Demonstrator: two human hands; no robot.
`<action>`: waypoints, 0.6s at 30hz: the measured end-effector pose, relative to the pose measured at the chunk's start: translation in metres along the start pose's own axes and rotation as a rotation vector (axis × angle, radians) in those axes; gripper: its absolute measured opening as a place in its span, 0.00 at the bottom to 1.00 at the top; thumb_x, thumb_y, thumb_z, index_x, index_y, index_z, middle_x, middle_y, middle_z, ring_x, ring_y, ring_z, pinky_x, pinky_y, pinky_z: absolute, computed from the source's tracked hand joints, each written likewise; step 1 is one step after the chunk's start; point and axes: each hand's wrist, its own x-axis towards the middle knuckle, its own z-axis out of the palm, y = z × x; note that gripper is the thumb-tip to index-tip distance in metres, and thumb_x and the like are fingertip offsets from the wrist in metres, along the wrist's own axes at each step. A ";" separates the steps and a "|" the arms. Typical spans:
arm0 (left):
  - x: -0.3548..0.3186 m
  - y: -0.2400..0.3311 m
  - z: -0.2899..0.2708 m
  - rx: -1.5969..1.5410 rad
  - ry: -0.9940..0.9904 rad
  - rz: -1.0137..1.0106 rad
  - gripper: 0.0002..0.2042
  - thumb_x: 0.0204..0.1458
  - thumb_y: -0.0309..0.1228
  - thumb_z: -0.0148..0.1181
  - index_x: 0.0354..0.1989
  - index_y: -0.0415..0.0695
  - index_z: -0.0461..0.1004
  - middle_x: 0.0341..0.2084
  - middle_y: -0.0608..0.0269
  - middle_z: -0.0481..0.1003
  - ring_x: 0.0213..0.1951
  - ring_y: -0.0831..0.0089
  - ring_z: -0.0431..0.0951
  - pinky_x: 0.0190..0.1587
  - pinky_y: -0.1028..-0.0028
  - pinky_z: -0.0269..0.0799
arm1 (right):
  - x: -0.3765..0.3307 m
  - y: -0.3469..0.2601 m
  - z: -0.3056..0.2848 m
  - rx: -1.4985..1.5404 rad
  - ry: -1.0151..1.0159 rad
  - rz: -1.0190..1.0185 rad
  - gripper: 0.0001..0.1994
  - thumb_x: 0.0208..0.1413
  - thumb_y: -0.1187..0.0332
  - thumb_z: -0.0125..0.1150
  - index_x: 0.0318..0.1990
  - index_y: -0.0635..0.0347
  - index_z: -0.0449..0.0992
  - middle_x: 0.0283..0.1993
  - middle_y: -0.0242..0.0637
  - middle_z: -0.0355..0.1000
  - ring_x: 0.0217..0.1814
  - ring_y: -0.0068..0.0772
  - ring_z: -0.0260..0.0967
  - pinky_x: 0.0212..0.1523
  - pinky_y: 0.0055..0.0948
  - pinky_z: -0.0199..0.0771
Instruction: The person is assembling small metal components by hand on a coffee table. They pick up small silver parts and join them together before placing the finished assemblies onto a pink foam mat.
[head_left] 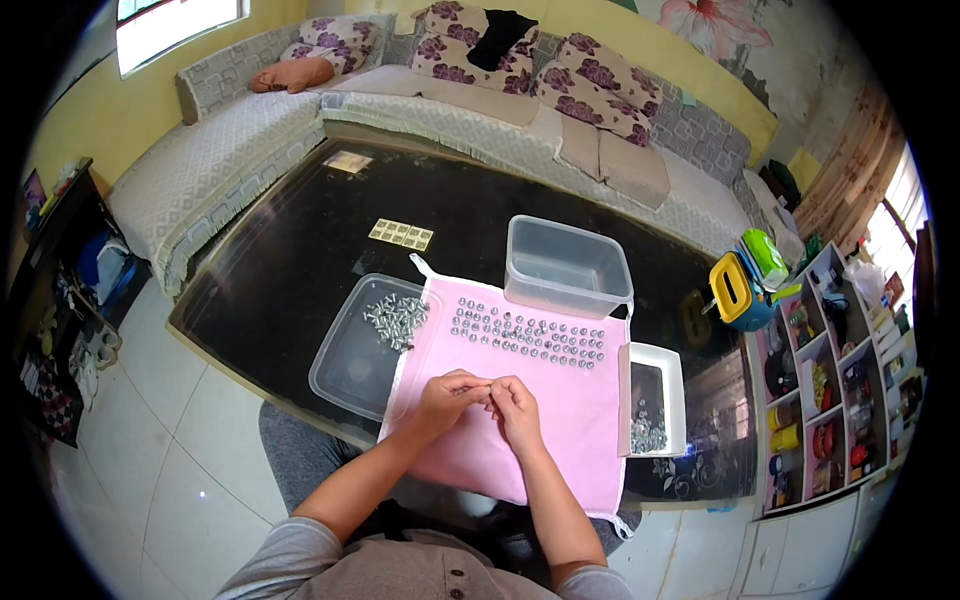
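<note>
Left hand [448,402]: is holding its thumb and fingertips together low over the cloth and meeting the other hand; whether a small piece is sitting between the tips, I cannot tell.
Right hand [516,410]: is bending its fingers inward, tips together against the left hand's; anything they are pinching is too small to tell.
Cloth [575,440]: pink, is spreading beneath both hands, its near end reaching over the lap.
Metal pieces [540,349]: small and shiny, are standing in close rows on the cloth, just beyond the hands.
Tray [345,368]: clear and shallow, is lying at the cloth's left edge.
Screws [397,318]: silvery, are lying in a loose heap at the tray's far right corner.
Box [674,400]: white, is sitting at the cloth's right edge.
Small parts [647,435]: are gathering in the box's near end.
Tub [568,265]: clear and deep, is standing open at the cloth's far right.
Surface [470,200]: black and glossy, is carrying tray, box and tub.
Card [401,234]: pale, with dark squares, is lying beyond the tray.
Basket [733,290]: yellow and blue, is standing at the far right.
Shelf [822,350]: white, is holding mixed goods, right.
Sofa [225,140]: is running along the far and left sides, flowered cushions [597,85] resting on it.
</note>
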 end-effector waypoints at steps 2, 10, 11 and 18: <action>0.001 -0.003 -0.001 -0.009 -0.015 0.000 0.08 0.45 0.22 0.58 0.34 0.37 0.76 0.28 0.65 0.73 0.31 0.81 0.70 0.35 0.83 0.65 | 0.002 0.001 -0.007 -0.038 -0.089 0.094 0.14 0.58 0.61 0.44 0.29 0.62 0.69 0.20 0.32 0.67 0.18 0.17 0.59 0.18 0.14 0.57; 0.001 0.001 0.001 0.013 0.013 0.008 0.07 0.45 0.22 0.58 0.34 0.37 0.76 0.27 0.65 0.73 0.30 0.81 0.70 0.34 0.83 0.65 | 0.001 0.001 -0.004 -0.008 -0.011 0.064 0.17 0.59 0.59 0.43 0.27 0.64 0.70 0.16 0.34 0.66 0.15 0.18 0.59 0.16 0.15 0.57; 0.001 0.000 0.000 0.015 0.011 0.010 0.07 0.45 0.22 0.58 0.33 0.37 0.76 0.27 0.65 0.73 0.30 0.81 0.70 0.34 0.83 0.65 | 0.003 0.003 -0.008 -0.018 -0.067 0.092 0.16 0.59 0.60 0.43 0.28 0.64 0.69 0.17 0.34 0.66 0.16 0.18 0.59 0.17 0.15 0.57; 0.001 0.002 0.001 -0.002 0.009 0.021 0.07 0.45 0.22 0.58 0.33 0.37 0.76 0.26 0.64 0.73 0.30 0.81 0.70 0.33 0.83 0.65 | -0.001 -0.004 -0.006 -0.020 -0.046 0.061 0.16 0.59 0.60 0.42 0.27 0.62 0.68 0.20 0.34 0.66 0.19 0.18 0.60 0.17 0.15 0.57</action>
